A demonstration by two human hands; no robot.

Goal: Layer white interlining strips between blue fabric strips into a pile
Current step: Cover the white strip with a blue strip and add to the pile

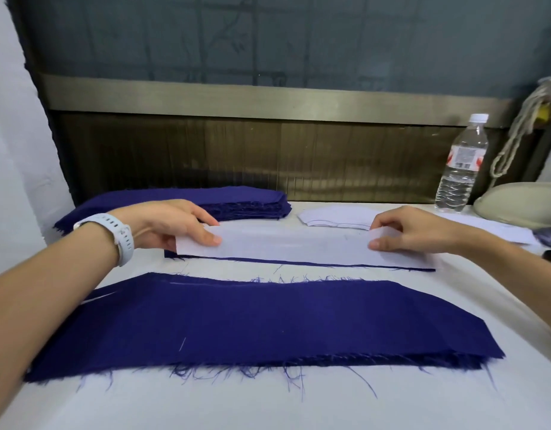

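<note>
A long white interlining strip (299,246) lies across the middle of the table over a blue strip whose edge (299,262) shows just below it. My left hand (172,223) pinches the strip's left end between thumb and fingers. At the right end, my right hand (404,229) pinches it the same way. A wide pile of blue fabric strips (252,324) with frayed edges lies nearer me. At the back left sits a stack of blue strips (243,201). A small stack of white interlining pieces (336,217) sits at the back centre.
A clear water bottle (462,169) stands at the back right. Beside it lie a beige rounded object (522,209) and a hanging cord (516,135). A dark panel wall (268,150) closes the table's far edge. The table (268,401) has a white cover.
</note>
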